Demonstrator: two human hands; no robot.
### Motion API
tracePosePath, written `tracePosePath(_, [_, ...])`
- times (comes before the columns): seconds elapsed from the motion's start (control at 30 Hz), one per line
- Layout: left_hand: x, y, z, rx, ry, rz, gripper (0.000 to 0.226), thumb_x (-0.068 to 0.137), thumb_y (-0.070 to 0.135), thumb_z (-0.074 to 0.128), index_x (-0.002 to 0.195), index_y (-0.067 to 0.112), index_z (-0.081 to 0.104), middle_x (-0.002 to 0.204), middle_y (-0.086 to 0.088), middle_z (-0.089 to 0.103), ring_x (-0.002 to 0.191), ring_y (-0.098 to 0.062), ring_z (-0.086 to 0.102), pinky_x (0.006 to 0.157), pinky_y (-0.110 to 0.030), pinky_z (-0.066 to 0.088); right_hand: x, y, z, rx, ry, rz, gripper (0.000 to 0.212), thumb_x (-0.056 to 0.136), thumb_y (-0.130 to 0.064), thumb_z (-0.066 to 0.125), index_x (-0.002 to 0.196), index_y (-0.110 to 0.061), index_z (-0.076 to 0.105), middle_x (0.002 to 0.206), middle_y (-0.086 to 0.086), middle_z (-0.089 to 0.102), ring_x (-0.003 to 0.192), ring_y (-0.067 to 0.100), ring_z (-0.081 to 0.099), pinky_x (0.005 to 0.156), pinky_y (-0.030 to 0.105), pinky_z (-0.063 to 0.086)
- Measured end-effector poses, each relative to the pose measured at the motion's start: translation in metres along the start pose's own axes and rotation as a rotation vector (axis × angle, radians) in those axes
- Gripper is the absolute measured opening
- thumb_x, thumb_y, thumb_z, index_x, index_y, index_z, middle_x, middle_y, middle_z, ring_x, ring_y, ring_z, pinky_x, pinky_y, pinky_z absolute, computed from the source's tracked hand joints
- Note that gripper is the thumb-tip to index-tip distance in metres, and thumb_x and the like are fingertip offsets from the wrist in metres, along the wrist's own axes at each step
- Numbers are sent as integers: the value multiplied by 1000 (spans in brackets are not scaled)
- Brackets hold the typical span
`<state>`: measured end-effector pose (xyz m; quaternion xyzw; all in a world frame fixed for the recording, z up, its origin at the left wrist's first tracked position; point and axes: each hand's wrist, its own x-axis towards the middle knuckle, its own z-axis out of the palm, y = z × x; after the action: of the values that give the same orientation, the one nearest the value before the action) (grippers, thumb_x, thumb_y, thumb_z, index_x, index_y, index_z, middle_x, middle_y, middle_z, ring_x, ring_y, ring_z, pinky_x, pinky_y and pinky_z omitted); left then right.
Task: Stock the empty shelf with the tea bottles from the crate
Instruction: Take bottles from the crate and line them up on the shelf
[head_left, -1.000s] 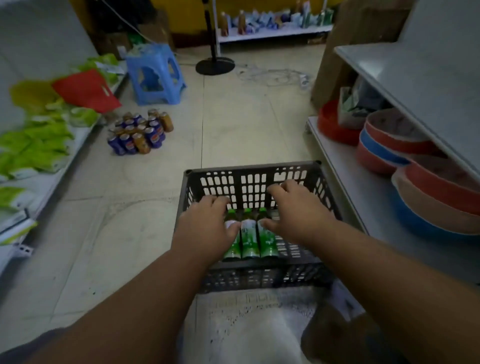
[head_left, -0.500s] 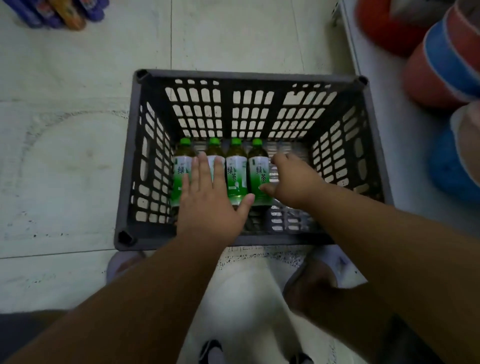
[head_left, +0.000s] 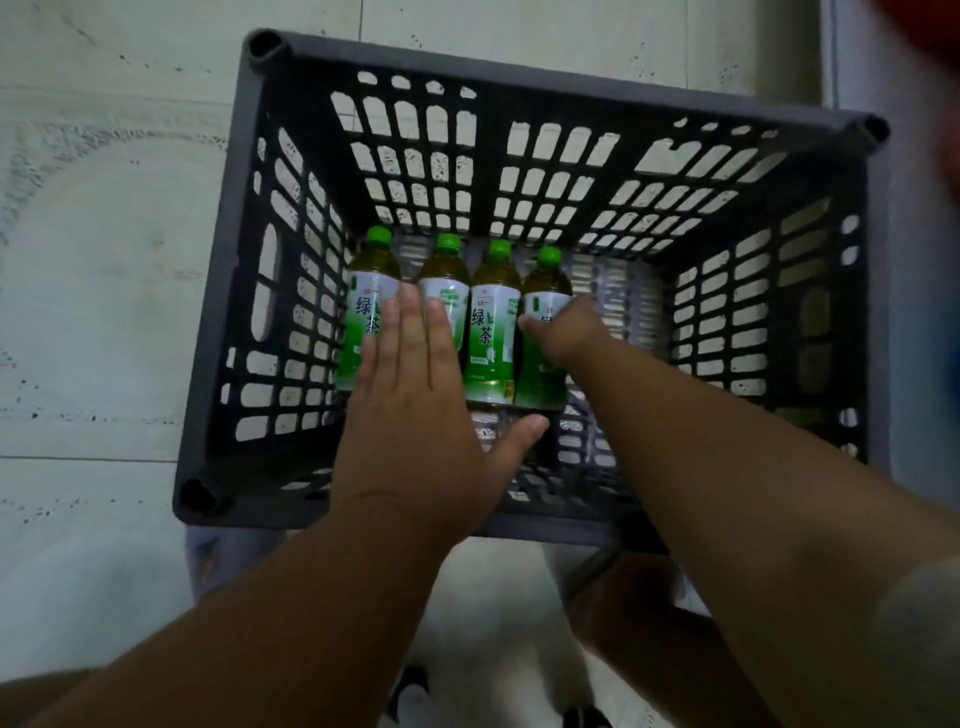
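A dark grey lattice crate (head_left: 249, 218) stands on the tiled floor directly below me. Several green-capped tea bottles lie side by side on its bottom, caps pointing away from me. My left hand (head_left: 415, 405) rests flat with fingers stretched over the two left bottles (head_left: 363, 312), thumb out toward the base of the others. The third bottle (head_left: 491, 332) lies uncovered between my hands. My right hand (head_left: 566, 332) curls around the rightmost bottle (head_left: 540, 379), thumb on its label. The shelf board shows only as a pale strip (head_left: 924, 364) at the right edge.
Pale floor tiles (head_left: 104, 312) spread to the left of the crate. A blurred red object (head_left: 940, 31) sits in the top right corner. My legs and shoes (head_left: 410, 691) are just behind the crate's near wall. The crate's right half holds no bottles.
The view has tipped down and closer over the crate. My right hand has moved from beside the bottles onto the rightmost one and curled around it. My left hand stays flat on the left bottles.
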<state>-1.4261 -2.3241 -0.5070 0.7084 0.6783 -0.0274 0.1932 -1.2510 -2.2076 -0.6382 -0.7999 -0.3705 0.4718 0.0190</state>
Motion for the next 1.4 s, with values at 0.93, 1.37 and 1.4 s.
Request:
tracePosePath(0.93, [-41,6,-59,-225,-81,145,115,76,85,39,158,20,-9,167,-1,-7,152,-15,-7,122,-35,4,-224,-37,-126,576,-44,-499,44,72,-48,82,107,-26,67,96,0,75,78,14,75,57,26,56])
tracePosePath(1.37, [-194,96,-169,-754,74,340,96,66,52,86,148,37,38,135,19,56,123,0,52,103,-31,45,-456,31,-200,623,111,-1020,53,67,-38,85,115,-31,62,103,-9,74,94,8,72,82,34,56])
tracePosePath(1.4, [-199,105,-173,-760,58,371,92,63,53,87,142,41,42,128,23,59,119,3,54,98,-26,48,-469,38,-205,630,121,-1036,53,67,-36,85,115,-30,62,102,-9,74,94,8,72,80,32,57])
